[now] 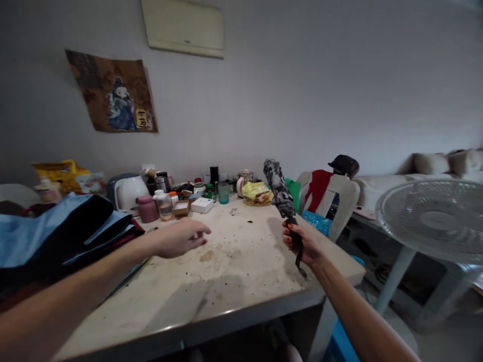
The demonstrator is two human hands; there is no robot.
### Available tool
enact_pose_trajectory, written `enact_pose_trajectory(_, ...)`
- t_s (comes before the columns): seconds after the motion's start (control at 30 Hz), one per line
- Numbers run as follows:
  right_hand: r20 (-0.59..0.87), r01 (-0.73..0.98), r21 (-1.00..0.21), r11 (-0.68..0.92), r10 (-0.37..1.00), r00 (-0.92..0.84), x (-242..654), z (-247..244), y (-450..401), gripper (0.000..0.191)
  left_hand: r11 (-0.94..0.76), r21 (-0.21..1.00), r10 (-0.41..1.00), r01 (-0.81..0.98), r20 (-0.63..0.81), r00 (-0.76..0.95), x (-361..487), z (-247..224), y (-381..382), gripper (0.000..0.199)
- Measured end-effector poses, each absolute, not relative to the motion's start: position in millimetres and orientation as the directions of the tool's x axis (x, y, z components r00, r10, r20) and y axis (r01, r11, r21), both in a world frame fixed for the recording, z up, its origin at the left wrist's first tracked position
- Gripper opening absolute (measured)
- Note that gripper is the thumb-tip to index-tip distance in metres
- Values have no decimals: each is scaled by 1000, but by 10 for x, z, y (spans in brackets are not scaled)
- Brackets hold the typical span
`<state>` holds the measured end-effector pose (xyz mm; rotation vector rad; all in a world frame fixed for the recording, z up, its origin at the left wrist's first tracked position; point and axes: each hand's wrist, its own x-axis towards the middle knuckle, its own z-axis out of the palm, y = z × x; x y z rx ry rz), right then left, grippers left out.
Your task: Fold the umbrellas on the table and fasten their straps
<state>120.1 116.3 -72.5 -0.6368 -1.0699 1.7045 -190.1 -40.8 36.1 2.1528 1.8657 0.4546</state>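
A folded umbrella [279, 187] with a grey and black camouflage pattern is in my right hand [304, 242]. My fingers wrap round its black handle, and a wrist strap dangles below. It points up and slightly left, above the right part of the table [226, 271]. My left hand [181, 237] hovers over the left middle of the table, fingers apart and slightly curled, holding nothing. Close to that hand lie blue and black folded umbrellas or fabric [68, 226], whose exact kind I cannot tell. Dark specks and stains dot the tabletop.
Along the wall stand an electric kettle [130, 191], a pink container [148, 208], a clear bottle [165, 207], a white box [202, 204], a teal cup [224, 193] and a yellow bag [257, 193]. At right are a chair [345, 201] and a round glass-topped table [437, 221].
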Motion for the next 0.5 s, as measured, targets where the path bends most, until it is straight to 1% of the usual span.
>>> enact_pose_trajectory(0.03,118,-534,-827,-175,875,-469,1129,-716,1011,34,-179,475,984,862,95,152,-1730,304,-281,32)
enact_pose_trajectory(0.1,203,-599,-755,-268,772,-602,998,-713,729,35,-207,718,978,664,140,153,-1417,140,-47,41)
enact_pose_trajectory(0.13,240,-619,-717,-320,721,-650,944,-720,610,33,-204,836,978,509,156,137,-1280,42,54,46)
enact_pose_trajectory(0.17,273,-627,-688,-366,670,-690,897,-732,508,31,-195,925,978,325,160,133,-1159,-55,142,50)
enact_pose_trajectory(0.2,296,-626,-674,-392,633,-715,860,-747,424,30,-191,973,973,131,170,159,-1056,-144,214,52)
enact_pose_trajectory(0.23,304,-615,-683,-395,611,-731,829,-762,355,28,-176,983,957,-54,184,226,-973,-217,269,52)
enact_pose_trajectory(0.27,303,-600,-708,-373,607,-735,805,-776,299,27,-164,960,946,-225,218,241,-910,-268,306,54)
enact_pose_trajectory(0.33,285,-562,-771,-300,627,-725,768,-799,216,23,-137,873,926,-468,281,252,-843,-302,336,59)
enact_pose_trajectory(0.4,292,-558,-776,-292,619,-730,738,-815,159,20,-112,782,920,-614,315,234,-837,-259,329,65)
enact_pose_trajectory(0.43,313,-575,-749,-331,588,-746,721,-821,138,19,-94,745,918,-660,322,233,-849,-225,321,65)
enact_pose_trajectory(0.5,388,-610,-644,-462,490,-780,684,-829,103,17,-60,696,915,-715,325,240,-880,-166,310,57)
